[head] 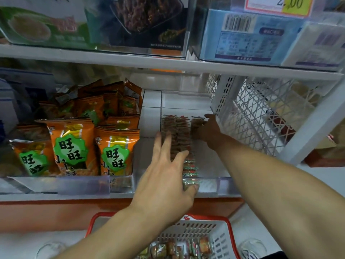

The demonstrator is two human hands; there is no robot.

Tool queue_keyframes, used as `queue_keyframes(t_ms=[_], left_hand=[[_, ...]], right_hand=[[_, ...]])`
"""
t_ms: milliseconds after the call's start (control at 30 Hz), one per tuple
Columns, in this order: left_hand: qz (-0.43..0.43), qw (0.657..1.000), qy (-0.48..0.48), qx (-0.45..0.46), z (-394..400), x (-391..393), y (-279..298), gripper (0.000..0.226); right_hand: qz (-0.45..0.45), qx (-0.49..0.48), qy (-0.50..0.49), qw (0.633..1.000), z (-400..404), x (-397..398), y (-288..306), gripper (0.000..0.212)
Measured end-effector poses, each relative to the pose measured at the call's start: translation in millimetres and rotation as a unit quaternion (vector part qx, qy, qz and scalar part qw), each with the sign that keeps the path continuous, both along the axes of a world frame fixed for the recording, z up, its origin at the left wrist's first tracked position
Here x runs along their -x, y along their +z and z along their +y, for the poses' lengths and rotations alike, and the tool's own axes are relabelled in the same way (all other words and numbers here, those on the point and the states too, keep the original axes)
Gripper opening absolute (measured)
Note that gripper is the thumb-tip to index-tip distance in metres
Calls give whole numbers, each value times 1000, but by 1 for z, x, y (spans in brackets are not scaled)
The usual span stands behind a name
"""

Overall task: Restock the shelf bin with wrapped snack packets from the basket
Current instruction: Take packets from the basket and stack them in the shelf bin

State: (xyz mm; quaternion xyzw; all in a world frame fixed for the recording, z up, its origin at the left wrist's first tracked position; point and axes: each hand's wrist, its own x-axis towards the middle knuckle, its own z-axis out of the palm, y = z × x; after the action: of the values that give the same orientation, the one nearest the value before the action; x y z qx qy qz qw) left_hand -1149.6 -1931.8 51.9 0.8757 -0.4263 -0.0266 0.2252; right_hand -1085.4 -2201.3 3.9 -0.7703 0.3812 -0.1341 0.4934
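Shelf bin (222,181), packets (180,136) running near-to-far: left hand (164,182) splaying open, thumb pressing near end, right hand (209,130) gripping far packets (basket (226,238) nearer, below).

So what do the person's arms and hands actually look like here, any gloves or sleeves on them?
No gloves or sleeves show. The left hand and right hand are bare, and both forearms are uncovered as far as the picture's edge. I see no watch, ring or wristband on either; the right hand sits in the bin's shadow, so small details there are hard to tell.
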Motion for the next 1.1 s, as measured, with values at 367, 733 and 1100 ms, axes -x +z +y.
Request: queue_keyframes(t_ms=[367, 733, 1100], left_hand=[[6, 1000, -15, -12, 2, 3, 0, 71], [15, 999, -32, -26, 8, -4, -5, 80], [-58, 992, -58, 102, 44, 22, -13, 40]], right_hand=[[22, 15, 1, 1000, -1, -8, -9, 65], [45, -16, 64, 997, -1, 24, 16, 78], [-280, 282, 6, 917, 93, 104, 79, 34]])
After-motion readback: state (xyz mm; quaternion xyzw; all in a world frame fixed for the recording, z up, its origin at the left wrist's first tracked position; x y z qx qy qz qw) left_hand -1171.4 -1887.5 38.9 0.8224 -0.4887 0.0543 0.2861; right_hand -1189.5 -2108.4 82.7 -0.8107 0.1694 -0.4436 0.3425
